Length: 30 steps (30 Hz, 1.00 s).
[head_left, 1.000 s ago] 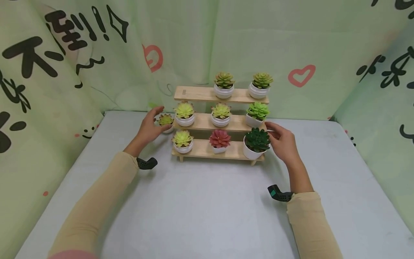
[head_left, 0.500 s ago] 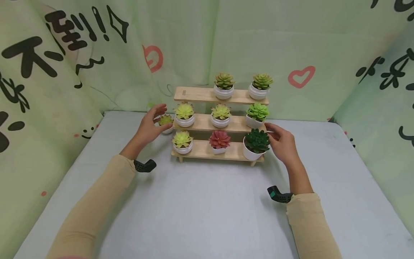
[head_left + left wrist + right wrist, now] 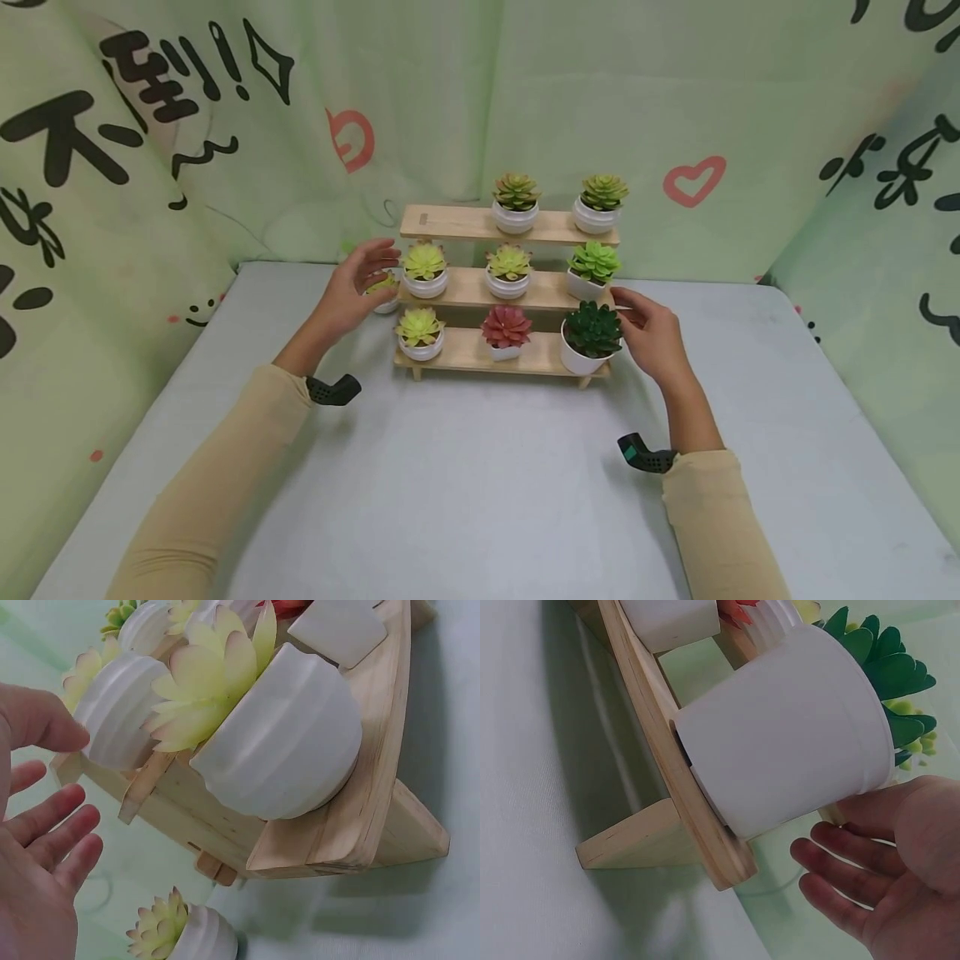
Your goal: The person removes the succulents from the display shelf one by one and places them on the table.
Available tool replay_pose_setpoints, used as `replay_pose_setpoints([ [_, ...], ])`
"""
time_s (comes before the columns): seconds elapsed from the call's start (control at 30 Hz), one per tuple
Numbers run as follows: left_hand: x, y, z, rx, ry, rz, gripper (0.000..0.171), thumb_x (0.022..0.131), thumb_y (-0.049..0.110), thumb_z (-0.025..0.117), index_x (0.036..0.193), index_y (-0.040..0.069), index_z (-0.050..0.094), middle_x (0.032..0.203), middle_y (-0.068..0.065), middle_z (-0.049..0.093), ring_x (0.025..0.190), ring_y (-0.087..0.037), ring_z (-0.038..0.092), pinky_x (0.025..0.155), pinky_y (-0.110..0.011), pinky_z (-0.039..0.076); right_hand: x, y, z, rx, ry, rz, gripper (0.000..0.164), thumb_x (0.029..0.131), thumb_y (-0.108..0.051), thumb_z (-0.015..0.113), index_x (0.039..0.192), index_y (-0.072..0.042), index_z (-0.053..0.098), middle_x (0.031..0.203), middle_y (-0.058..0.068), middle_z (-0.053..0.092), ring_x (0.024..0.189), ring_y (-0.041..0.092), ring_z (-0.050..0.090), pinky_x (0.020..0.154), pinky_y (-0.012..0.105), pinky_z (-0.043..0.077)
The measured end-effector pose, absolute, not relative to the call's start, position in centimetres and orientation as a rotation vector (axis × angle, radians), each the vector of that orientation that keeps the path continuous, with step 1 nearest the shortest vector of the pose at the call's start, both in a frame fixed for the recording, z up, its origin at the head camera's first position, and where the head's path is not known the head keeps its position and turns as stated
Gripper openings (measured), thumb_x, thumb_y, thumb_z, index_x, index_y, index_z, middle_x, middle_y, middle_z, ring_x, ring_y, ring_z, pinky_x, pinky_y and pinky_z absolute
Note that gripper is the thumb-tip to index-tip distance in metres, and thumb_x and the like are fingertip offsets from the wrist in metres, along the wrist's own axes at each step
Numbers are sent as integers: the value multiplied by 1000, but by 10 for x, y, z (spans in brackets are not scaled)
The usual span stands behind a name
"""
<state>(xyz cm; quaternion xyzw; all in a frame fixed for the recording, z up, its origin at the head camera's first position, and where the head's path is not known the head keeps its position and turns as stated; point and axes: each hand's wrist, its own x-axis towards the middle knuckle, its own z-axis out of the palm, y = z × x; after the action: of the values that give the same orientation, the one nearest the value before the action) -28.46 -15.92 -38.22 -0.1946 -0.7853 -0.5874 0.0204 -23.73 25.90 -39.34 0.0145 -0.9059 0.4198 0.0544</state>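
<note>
In the head view a three-tier wooden plant stand (image 3: 487, 223) bears several potted succulents. My left hand (image 3: 347, 292) is at its left side with spread fingers and nothing in its grasp; the left wrist view shows the thumb close to a middle-tier pot (image 3: 120, 712). Behind this hand, a potted succulent (image 3: 386, 287) on the table is partly hidden. My right hand (image 3: 651, 332) is at the stand's right side, fingers loosely bent, beside the dark green succulent (image 3: 592, 329) in a white pot. In the right wrist view the fingertips are right by the middle shelf's end.
Two succulents sit on the top tier, including one at its right end (image 3: 597, 204). A red succulent (image 3: 506, 327) is in the middle of the bottom tier. The white table (image 3: 480, 483) ends at a pale green printed curtain (image 3: 585, 100).
My left hand has shifted slightly right toward the stand, covering more of the succulent on the table. The right hand keeps its place beside the stand.
</note>
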Motion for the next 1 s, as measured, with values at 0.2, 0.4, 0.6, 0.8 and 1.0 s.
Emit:
replay_pose_setpoints([
  [0.2,-284,-155,-379,-620,-2433,-1824,65,91,5,64,148,10,33,146,-15,44,136,-30,41,117,-47,33,-238,260,-391,45,-2755,1264,43,101,-14,51,143,-8,46,141,19,52,123,35,57,100,48,50],
  [0.4,-285,-153,-379,-641,-2433,-1844,67,90,7,66,148,10,32,145,-16,44,137,-30,40,117,-49,31,-236,261,-393,45,-2757,1259,43,101,-13,50,143,-7,46,141,19,52,122,36,58,99,48,50],
  [0.6,-283,-150,-380,-657,-2427,-1829,69,88,4,68,148,8,33,144,-17,45,134,-30,42,116,-47,34,-236,258,-393,38,-2755,1284,44,100,-12,51,144,-8,45,143,18,50,124,36,57,100,47,49],
  [0.8,-283,-146,-380,-679,-2425,-1811,70,86,5,70,147,5,34,146,-16,43,133,-31,43,115,-47,35,-237,258,-394,43,-2745,1290,43,100,-10,51,143,-7,46,143,18,50,123,35,57,100,47,49],
  [1.0,-282,-140,-379,-653,-2466,-1767,71,87,8,71,148,10,34,145,-16,44,133,-30,43,116,-45,34,-237,259,-394,38,-2742,1298,44,100,-10,51,144,-7,46,145,17,49,124,35,57,100,46,50],
])
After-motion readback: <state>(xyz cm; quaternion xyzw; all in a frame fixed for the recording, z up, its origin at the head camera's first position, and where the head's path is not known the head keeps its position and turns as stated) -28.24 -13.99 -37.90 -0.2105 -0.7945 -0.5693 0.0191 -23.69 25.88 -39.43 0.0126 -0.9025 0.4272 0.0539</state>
